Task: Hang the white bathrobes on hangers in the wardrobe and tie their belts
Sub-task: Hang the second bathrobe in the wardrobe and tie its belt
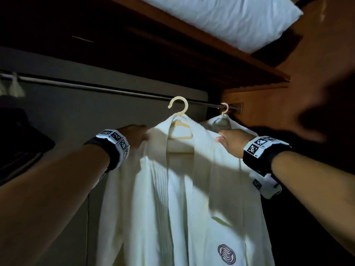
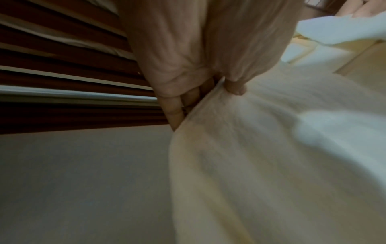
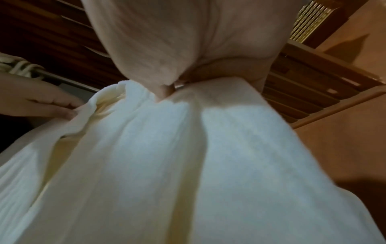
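A white bathrobe (image 1: 182, 189) hangs on a cream hanger (image 1: 179, 129) whose hook sits level with the dark wardrobe rail (image 1: 115, 91); whether it rests on the rail I cannot tell. My left hand (image 1: 134, 136) pinches the robe's left shoulder (image 2: 229, 132), thumb in front, fingers behind. My right hand (image 1: 229, 141) grips the right shoulder (image 3: 188, 132). An emblem (image 1: 227, 253) marks the robe's chest. A second white robe (image 1: 221, 120) hangs behind on its own hanger (image 1: 224, 109) at the rail's right end. No belt shows.
A white pillow (image 1: 230, 20) lies on the wooden shelf (image 1: 192, 39) above the rail. The wardrobe's wooden side wall (image 1: 269, 112) stands close on the right. More hanger hooks (image 1: 13, 85) cluster at the rail's far left. A dark object (image 1: 19, 143) sits at lower left.
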### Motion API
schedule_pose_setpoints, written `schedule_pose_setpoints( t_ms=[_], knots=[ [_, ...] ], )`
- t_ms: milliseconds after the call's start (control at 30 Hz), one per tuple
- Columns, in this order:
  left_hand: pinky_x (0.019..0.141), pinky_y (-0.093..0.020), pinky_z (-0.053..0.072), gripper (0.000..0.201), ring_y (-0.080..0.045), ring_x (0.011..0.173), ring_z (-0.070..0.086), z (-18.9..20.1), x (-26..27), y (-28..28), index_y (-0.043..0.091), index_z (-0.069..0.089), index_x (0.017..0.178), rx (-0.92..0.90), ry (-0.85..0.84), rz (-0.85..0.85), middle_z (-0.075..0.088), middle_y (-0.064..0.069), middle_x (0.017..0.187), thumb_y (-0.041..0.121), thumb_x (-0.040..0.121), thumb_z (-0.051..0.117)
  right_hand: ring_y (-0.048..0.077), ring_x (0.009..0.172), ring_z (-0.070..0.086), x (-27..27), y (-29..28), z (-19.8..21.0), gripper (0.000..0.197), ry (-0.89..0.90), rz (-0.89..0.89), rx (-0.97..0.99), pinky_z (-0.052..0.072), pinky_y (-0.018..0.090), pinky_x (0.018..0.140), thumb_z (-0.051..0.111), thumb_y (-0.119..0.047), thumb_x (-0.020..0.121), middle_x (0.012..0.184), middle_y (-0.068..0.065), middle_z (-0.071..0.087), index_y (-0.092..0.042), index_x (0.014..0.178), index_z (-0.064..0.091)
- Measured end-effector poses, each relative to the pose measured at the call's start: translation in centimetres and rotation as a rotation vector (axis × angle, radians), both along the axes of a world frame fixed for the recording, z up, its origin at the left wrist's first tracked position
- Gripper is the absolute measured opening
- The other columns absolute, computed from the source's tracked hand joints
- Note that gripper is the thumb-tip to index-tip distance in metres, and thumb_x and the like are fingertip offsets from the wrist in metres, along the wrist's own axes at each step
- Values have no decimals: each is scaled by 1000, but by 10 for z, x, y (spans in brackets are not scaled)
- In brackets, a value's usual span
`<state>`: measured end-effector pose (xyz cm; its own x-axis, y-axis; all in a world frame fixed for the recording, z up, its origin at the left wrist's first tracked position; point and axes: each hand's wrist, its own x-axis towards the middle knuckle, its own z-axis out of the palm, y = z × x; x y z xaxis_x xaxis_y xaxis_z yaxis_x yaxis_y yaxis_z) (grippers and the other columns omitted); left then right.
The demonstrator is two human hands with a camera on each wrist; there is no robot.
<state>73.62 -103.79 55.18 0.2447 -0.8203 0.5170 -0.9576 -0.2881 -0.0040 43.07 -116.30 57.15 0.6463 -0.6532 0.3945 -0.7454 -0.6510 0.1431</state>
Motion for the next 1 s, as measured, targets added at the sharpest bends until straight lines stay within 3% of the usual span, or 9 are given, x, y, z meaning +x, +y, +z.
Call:
schedule_pose_setpoints(
  t_ms=[100, 167, 267, 433, 533, 667, 800, 933, 1000],
  knots=[
    [100, -33, 40, 34, -30, 123, 53, 13, 13, -36, 14, 52, 130, -73, 15, -2, 57, -13, 133, 27, 99, 50, 28, 126, 44, 18, -34, 20, 41, -51, -5, -31, 35, 29, 93, 30, -34, 105, 137, 13, 49, -8, 129, 50],
    [100, -33, 42, 31, -30, 121, 55, 20, 23, -58, 15, 55, 126, -84, 42, -1, 58, -11, 131, 28, 99, 50, 29, 113, 52, 26, -51, 28, 37, -76, -32, -35, 36, 30, 83, 31, -37, 104, 128, 14, 56, -12, 121, 53],
    [95, -30, 42, 30, -30, 118, 56, 37, 40, -91, 15, 57, 124, -96, 74, 4, 58, -12, 130, 31, 99, 49, 25, 91, 53, 44, -81, 42, 24, -148, -64, -22, 35, 28, 75, 35, -38, 103, 113, 12, 61, -20, 96, 48],
    [86, -28, 39, 34, -32, 114, 56, 48, 74, -143, 10, 55, 123, -78, 108, 14, 57, -18, 129, 33, 101, 43, 22, 87, 52, 73, -121, 51, 26, -193, -68, -29, 36, 28, 72, 36, -38, 103, 100, 3, 55, -19, 103, 53],
    [87, -27, 39, 35, -32, 115, 56, 50, 90, -163, 9, 54, 125, -80, 110, 11, 56, -18, 130, 33, 102, 43, 21, 85, 53, 91, -145, 50, 21, -228, -71, -29, 39, 29, 72, 38, -38, 101, 103, 3, 55, -23, 98, 51],
    [95, -28, 39, 38, -31, 122, 53, 53, 100, -179, 9, 52, 131, -84, 78, 23, 53, -16, 137, 31, 103, 41, 14, 72, 51, 112, -165, 51, 17, -251, -67, 13, 34, 25, 56, 40, -33, 101, 86, -1, 53, -23, 90, 47],
    [95, -28, 40, 35, -29, 117, 55, 55, 108, -191, 9, 56, 125, -95, 76, -19, 55, -14, 133, 32, 103, 40, 26, 82, 59, 118, -190, 45, 20, -273, -84, -33, 51, 36, 77, 38, -36, 99, 91, 3, 59, -26, 89, 52],
    [84, -25, 39, 35, -28, 107, 59, 48, 118, -193, 11, 58, 120, -163, 64, -119, 61, -13, 123, 33, 103, 37, 26, 79, 59, 107, -200, 39, 22, -309, 19, -119, 52, 38, 73, 43, -39, 96, 80, -1, 58, -26, 82, 53],
    [92, -27, 38, 38, -28, 115, 56, 39, 119, -195, 10, 55, 127, -149, 70, -126, 59, -12, 129, 32, 104, 35, 25, 78, 58, 104, -201, 37, 25, -295, 36, -129, 51, 37, 74, 44, -39, 95, 77, -3, 57, -24, 77, 52]
  ],
)
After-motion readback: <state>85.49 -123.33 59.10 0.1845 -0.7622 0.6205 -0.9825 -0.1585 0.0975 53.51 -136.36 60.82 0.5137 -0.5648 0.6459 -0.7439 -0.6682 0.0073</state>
